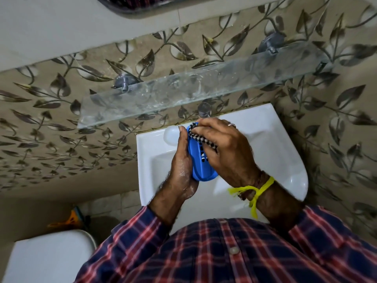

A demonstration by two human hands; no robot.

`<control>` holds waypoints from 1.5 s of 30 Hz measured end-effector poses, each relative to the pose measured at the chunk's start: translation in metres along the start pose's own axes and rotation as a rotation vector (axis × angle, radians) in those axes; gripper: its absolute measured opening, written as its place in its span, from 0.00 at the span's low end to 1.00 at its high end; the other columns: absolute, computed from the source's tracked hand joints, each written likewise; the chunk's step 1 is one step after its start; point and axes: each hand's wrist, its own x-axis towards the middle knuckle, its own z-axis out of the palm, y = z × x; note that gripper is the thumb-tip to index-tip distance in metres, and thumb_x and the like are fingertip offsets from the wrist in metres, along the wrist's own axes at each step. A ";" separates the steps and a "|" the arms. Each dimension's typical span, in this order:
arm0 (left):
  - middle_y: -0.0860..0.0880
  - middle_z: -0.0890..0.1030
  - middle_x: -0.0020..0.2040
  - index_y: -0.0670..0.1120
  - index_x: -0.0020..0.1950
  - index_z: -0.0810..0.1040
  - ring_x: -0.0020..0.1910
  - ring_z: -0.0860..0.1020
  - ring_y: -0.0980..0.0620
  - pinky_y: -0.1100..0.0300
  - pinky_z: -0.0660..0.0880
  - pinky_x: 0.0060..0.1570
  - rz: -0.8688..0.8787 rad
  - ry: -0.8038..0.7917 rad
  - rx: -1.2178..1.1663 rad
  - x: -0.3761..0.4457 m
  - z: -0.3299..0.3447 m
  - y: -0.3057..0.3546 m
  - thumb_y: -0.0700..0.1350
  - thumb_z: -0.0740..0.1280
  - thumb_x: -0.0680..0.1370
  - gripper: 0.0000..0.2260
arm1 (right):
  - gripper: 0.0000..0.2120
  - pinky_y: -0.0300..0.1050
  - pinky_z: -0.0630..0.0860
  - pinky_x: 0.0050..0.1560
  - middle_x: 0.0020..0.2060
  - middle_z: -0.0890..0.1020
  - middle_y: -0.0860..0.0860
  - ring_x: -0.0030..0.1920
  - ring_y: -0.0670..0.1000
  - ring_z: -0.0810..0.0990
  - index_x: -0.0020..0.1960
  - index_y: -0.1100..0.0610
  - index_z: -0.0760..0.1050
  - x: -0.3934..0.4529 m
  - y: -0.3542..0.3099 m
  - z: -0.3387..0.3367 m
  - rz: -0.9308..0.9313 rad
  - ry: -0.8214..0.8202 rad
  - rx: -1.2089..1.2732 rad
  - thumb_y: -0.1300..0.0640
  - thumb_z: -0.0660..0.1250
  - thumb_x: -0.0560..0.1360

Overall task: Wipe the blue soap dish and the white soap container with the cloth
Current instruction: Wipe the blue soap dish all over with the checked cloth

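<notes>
The blue soap dish (pixel 201 169), oval with slots in its floor, is held upright over the sink basin. My left hand (pixel 182 166) grips it along its left edge, with soap residue on the palm. My right hand (pixel 226 152) presses a black-and-white checked cloth (pixel 199 137) into the dish's upper part; most of the cloth is hidden under the fingers. A white rounded soap container (pixel 171 135) rests on the sink's back left corner, just beyond my left fingertips.
The white sink (pixel 275 152) sits below a glass shelf (pixel 183 92) on the leaf-patterned wall. A chrome tap (pixel 204 110) stands at the sink's back edge. A white toilet tank (pixel 49 260) is at the lower left, with an orange object (pixel 71 219) behind it.
</notes>
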 end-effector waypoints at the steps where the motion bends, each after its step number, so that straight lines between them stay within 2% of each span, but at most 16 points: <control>1: 0.45 0.85 0.56 0.50 0.60 0.85 0.55 0.84 0.47 0.53 0.82 0.53 -0.004 -0.003 -0.005 0.000 0.000 0.000 0.67 0.56 0.81 0.27 | 0.17 0.54 0.77 0.56 0.57 0.82 0.56 0.56 0.59 0.80 0.57 0.62 0.81 0.001 0.001 0.000 -0.005 -0.013 0.013 0.70 0.67 0.69; 7: 0.47 0.86 0.55 0.50 0.57 0.86 0.53 0.85 0.49 0.55 0.82 0.48 -0.022 -0.062 -0.070 -0.001 -0.005 0.000 0.67 0.53 0.81 0.29 | 0.16 0.52 0.77 0.55 0.57 0.82 0.54 0.54 0.58 0.80 0.55 0.60 0.82 -0.016 0.004 -0.004 -0.130 -0.077 0.037 0.69 0.68 0.69; 11: 0.44 0.84 0.59 0.48 0.63 0.83 0.56 0.84 0.46 0.52 0.81 0.55 -0.042 -0.035 -0.092 -0.003 -0.001 -0.005 0.66 0.56 0.81 0.27 | 0.16 0.54 0.76 0.56 0.56 0.82 0.56 0.54 0.59 0.80 0.54 0.62 0.82 -0.002 0.004 -0.004 -0.035 -0.039 0.004 0.70 0.67 0.67; 15: 0.45 0.86 0.54 0.47 0.56 0.86 0.52 0.85 0.48 0.55 0.82 0.49 -0.047 -0.080 -0.112 0.000 -0.006 0.006 0.66 0.52 0.82 0.30 | 0.17 0.53 0.77 0.54 0.57 0.81 0.55 0.54 0.59 0.80 0.55 0.61 0.81 -0.008 -0.002 -0.003 -0.092 -0.090 0.027 0.71 0.67 0.68; 18: 0.44 0.86 0.51 0.44 0.55 0.86 0.50 0.85 0.47 0.54 0.83 0.51 -0.081 -0.067 -0.108 -0.001 -0.010 0.006 0.69 0.54 0.80 0.33 | 0.17 0.53 0.77 0.52 0.56 0.82 0.54 0.51 0.59 0.80 0.55 0.60 0.81 -0.028 -0.004 -0.004 -0.142 -0.135 -0.015 0.71 0.67 0.68; 23: 0.45 0.86 0.55 0.48 0.56 0.86 0.53 0.85 0.47 0.53 0.82 0.49 -0.102 -0.051 -0.071 0.000 -0.007 0.000 0.68 0.54 0.81 0.30 | 0.18 0.55 0.77 0.53 0.57 0.82 0.54 0.53 0.59 0.80 0.55 0.61 0.81 -0.014 -0.005 -0.002 -0.031 -0.084 -0.007 0.71 0.67 0.67; 26: 0.44 0.86 0.50 0.45 0.56 0.85 0.49 0.85 0.47 0.55 0.82 0.49 -0.103 -0.100 -0.066 0.003 -0.009 0.011 0.70 0.54 0.79 0.33 | 0.18 0.55 0.78 0.50 0.56 0.81 0.55 0.51 0.59 0.80 0.54 0.60 0.81 -0.024 -0.008 -0.004 -0.139 -0.129 -0.006 0.71 0.67 0.67; 29: 0.43 0.85 0.48 0.43 0.60 0.81 0.45 0.84 0.46 0.55 0.82 0.46 -0.114 -0.062 -0.032 0.003 -0.012 0.013 0.73 0.56 0.77 0.36 | 0.18 0.54 0.79 0.50 0.54 0.82 0.53 0.50 0.57 0.81 0.53 0.59 0.83 -0.036 -0.005 -0.005 -0.185 -0.155 0.013 0.72 0.69 0.66; 33: 0.44 0.86 0.47 0.46 0.53 0.86 0.46 0.85 0.47 0.55 0.82 0.46 -0.092 -0.054 -0.034 0.006 -0.007 0.016 0.73 0.53 0.78 0.35 | 0.18 0.54 0.78 0.51 0.55 0.83 0.53 0.51 0.58 0.80 0.54 0.60 0.82 -0.024 -0.005 0.000 -0.064 -0.083 0.065 0.72 0.69 0.67; 37: 0.45 0.84 0.41 0.48 0.49 0.87 0.38 0.83 0.48 0.57 0.81 0.39 -0.061 -0.087 -0.050 0.008 -0.006 0.028 0.77 0.56 0.71 0.36 | 0.15 0.52 0.78 0.48 0.55 0.83 0.51 0.47 0.57 0.80 0.53 0.58 0.83 -0.040 -0.003 -0.003 -0.246 -0.171 0.051 0.70 0.69 0.69; 40: 0.43 0.81 0.43 0.45 0.51 0.85 0.40 0.81 0.47 0.55 0.79 0.42 -0.069 -0.044 -0.053 0.008 -0.005 0.024 0.76 0.55 0.73 0.37 | 0.16 0.52 0.79 0.43 0.53 0.84 0.49 0.46 0.56 0.80 0.51 0.57 0.84 -0.038 0.001 -0.007 -0.226 -0.171 -0.013 0.70 0.71 0.67; 42: 0.42 0.79 0.45 0.43 0.53 0.83 0.42 0.79 0.46 0.55 0.79 0.44 -0.094 -0.045 -0.077 0.009 -0.003 0.026 0.76 0.56 0.74 0.38 | 0.16 0.51 0.79 0.44 0.54 0.84 0.50 0.47 0.56 0.80 0.52 0.57 0.84 -0.033 -0.002 -0.005 -0.181 -0.140 -0.010 0.70 0.71 0.67; 45: 0.42 0.81 0.46 0.43 0.54 0.83 0.43 0.79 0.45 0.53 0.78 0.46 -0.099 -0.071 -0.070 0.010 -0.007 0.035 0.77 0.57 0.71 0.39 | 0.14 0.51 0.79 0.44 0.54 0.84 0.50 0.46 0.56 0.80 0.52 0.57 0.84 -0.038 -0.004 -0.005 -0.245 -0.164 -0.007 0.70 0.69 0.70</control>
